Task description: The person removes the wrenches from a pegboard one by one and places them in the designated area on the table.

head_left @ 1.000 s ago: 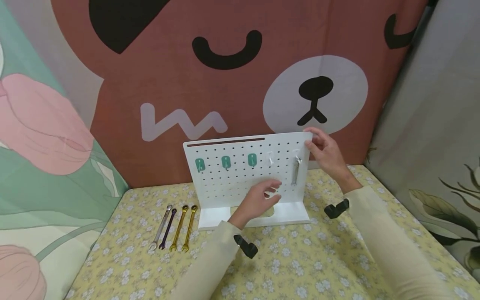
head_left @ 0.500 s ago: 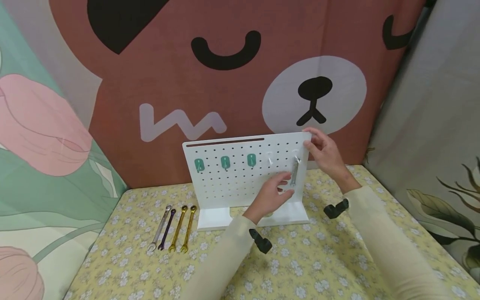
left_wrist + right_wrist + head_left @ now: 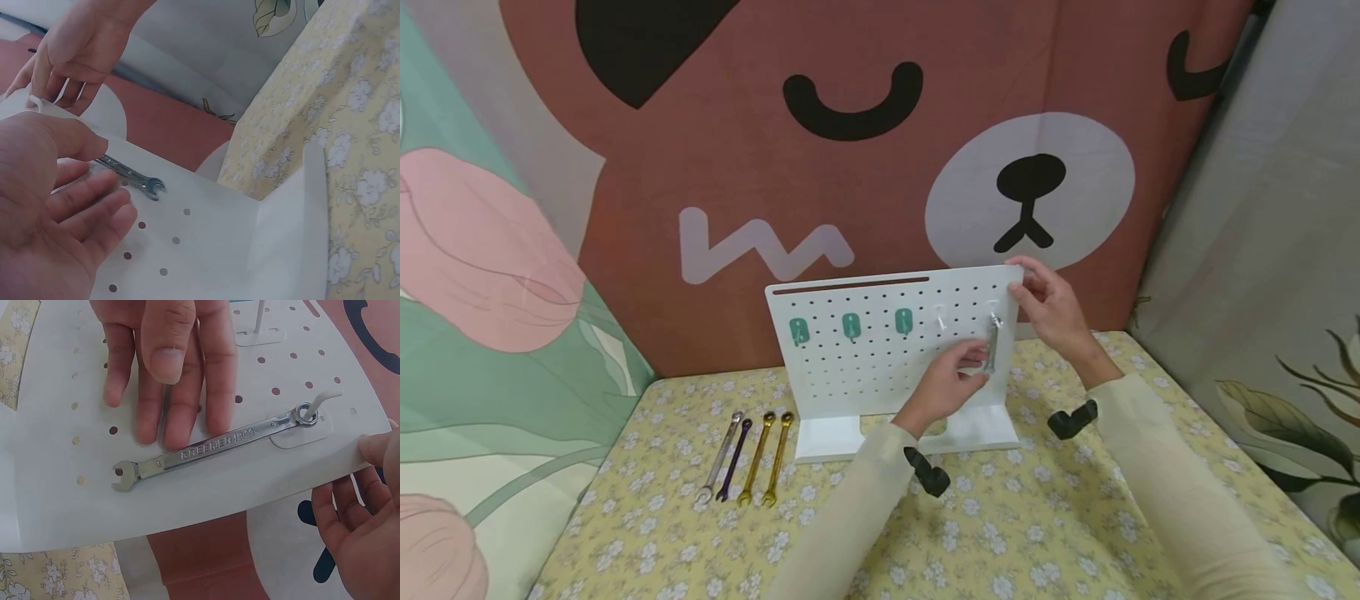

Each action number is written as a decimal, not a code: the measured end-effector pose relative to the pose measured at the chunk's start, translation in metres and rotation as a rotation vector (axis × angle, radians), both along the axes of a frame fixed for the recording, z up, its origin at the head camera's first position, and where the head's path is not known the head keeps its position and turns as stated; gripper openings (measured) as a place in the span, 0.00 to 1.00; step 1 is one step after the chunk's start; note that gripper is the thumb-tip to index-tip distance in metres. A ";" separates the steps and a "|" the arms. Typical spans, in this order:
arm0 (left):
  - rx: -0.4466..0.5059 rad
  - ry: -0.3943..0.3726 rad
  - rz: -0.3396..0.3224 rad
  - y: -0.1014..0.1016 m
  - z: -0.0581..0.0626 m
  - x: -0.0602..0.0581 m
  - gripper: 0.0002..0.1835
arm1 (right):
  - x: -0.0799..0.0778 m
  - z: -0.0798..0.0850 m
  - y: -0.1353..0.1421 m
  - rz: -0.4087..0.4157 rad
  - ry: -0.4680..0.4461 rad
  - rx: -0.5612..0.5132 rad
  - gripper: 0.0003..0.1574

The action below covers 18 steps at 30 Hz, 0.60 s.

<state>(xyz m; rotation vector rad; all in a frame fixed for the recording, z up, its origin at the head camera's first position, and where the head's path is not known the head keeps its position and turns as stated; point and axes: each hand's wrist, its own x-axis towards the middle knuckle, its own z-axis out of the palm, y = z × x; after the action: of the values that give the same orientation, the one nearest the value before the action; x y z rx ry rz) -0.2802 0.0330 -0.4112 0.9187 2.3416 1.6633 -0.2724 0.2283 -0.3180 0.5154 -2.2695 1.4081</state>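
A white pegboard (image 3: 850,367) stands upright on its base. At its right end a silver combination wrench (image 3: 219,447) hangs by its ring end from a white hook (image 3: 322,400), its open end downward. My left hand (image 3: 951,379) is just left of this wrench, fingers extended and thumb apart from them. In the right wrist view its fingertips (image 3: 178,434) are right at the wrench's edge. My right hand (image 3: 1052,312) grips the board's upper right corner, thumb on the front and fingers behind.
Three green hooks (image 3: 851,325) and another white hook (image 3: 940,318) are on the board. Left of it, a silver wrench (image 3: 722,454), a purple wrench (image 3: 735,458) and two gold wrenches (image 3: 758,458) lie on the flowered tablecloth (image 3: 647,500). A printed curtain (image 3: 737,150) hangs behind.
My left hand has moved right and slightly up across the board to the hanging wrench, which has tilted slightly. The right hand stays at the corner.
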 end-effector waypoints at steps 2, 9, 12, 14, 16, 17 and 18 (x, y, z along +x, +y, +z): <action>0.001 0.012 -0.012 0.001 0.002 -0.001 0.26 | 0.002 0.002 0.000 0.012 0.001 -0.005 0.24; -0.019 0.058 -0.044 0.006 0.007 -0.005 0.26 | 0.003 0.004 0.000 0.021 -0.009 -0.014 0.23; -0.031 0.066 -0.047 0.008 0.008 -0.005 0.25 | 0.002 0.003 0.001 0.027 -0.007 -0.016 0.23; -0.033 0.072 -0.046 0.009 0.009 -0.004 0.23 | 0.002 0.002 0.001 0.029 -0.002 -0.017 0.23; -0.028 0.074 -0.044 0.010 0.009 -0.004 0.22 | 0.002 0.002 0.001 0.027 0.004 -0.015 0.23; -0.025 0.075 -0.042 0.010 0.009 -0.004 0.21 | 0.002 0.002 0.001 0.026 0.006 -0.014 0.23; -0.024 0.071 -0.040 0.010 0.009 -0.004 0.20 | 0.002 0.002 0.001 0.023 0.005 -0.011 0.23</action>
<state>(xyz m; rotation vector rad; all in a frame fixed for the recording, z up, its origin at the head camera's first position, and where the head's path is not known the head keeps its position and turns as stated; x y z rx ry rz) -0.2841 0.0432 -0.4023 1.0297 2.3665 1.6097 -0.2700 0.2292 -0.3158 0.5420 -2.2578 1.4281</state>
